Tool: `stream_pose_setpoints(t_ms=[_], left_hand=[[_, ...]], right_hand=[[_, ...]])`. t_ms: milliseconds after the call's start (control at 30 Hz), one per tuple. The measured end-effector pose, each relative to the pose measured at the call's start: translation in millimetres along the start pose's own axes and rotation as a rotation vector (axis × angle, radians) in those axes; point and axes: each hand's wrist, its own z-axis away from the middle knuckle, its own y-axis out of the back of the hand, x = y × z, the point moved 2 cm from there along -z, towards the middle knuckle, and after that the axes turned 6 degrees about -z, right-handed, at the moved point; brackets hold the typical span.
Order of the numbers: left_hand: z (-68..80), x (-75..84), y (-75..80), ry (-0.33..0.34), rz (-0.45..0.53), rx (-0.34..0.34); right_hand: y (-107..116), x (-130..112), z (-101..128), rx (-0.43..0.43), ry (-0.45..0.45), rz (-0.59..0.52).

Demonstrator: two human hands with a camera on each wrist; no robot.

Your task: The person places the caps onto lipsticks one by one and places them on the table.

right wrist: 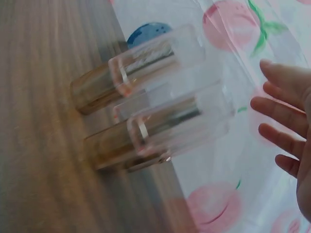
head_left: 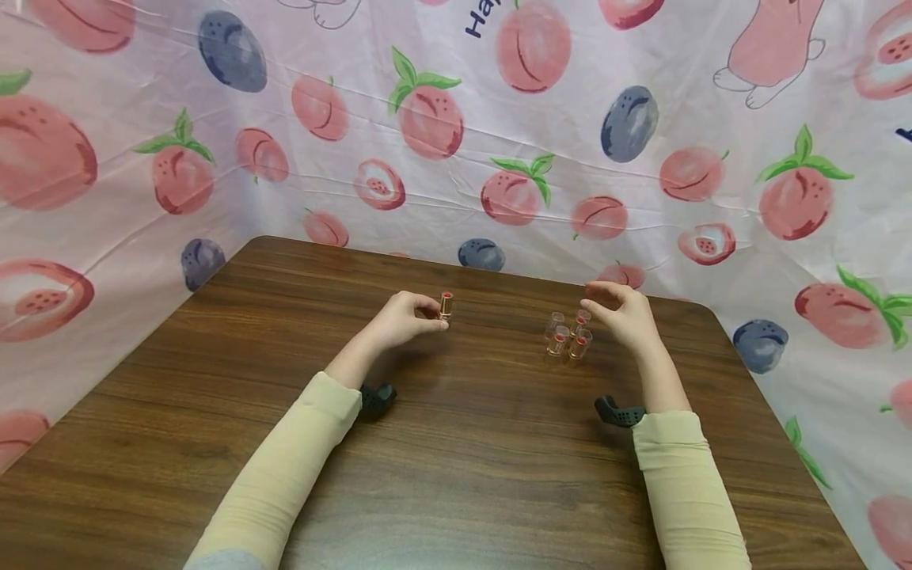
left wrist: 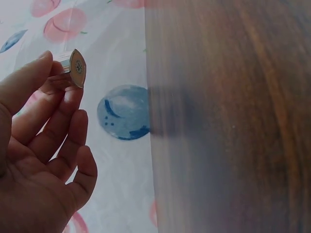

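Between thumb and fingers my left hand (head_left: 402, 323) pinches a gold lipstick (head_left: 446, 305), its red tip up and no cap on it. The left wrist view shows the flat round base of this lipstick (left wrist: 77, 68) beyond the fingertips. To the right, several small clear-capped pieces stand upright in a tight cluster, among them a front-left lipstick (head_left: 558, 342) and a front-right lipstick (head_left: 580, 345). At the back left of the cluster is a clear cap (head_left: 555, 321) that looks hollow. My right hand (head_left: 627, 317) hovers beside the cluster, fingers parted and holding nothing.
Everything stands on a dark brown wooden table (head_left: 456, 451) with rounded far corners. A fruit-print cloth (head_left: 442, 198) hangs right behind the table and along its sides. Each wrist wears a black strap device, the left device (head_left: 378, 400) and the right device (head_left: 618, 413).
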Motion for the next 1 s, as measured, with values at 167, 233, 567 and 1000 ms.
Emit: stream_pose_setpoints(t_ms=[167,233,567,1000], left_hand=[[5.4,4.2,0.8,-0.027,-0.009,-0.003],[8.0,6.1,2.1,-0.04,-0.014,0.0],[10.3,10.5,0.6,-0.072,-0.012,-0.003],[11.8,17.8,-5.3,-0.106,-0.019,-0.015]], right_hand=[[0,-18,-11,-0.083,-0.01,0.127],[-1,-25,-16,-0.129,-0.022,0.195],[-18,-38,-37,-0.345,-0.029,0.469],[-39,-38,-44,-0.433,-0.068,0.586]])
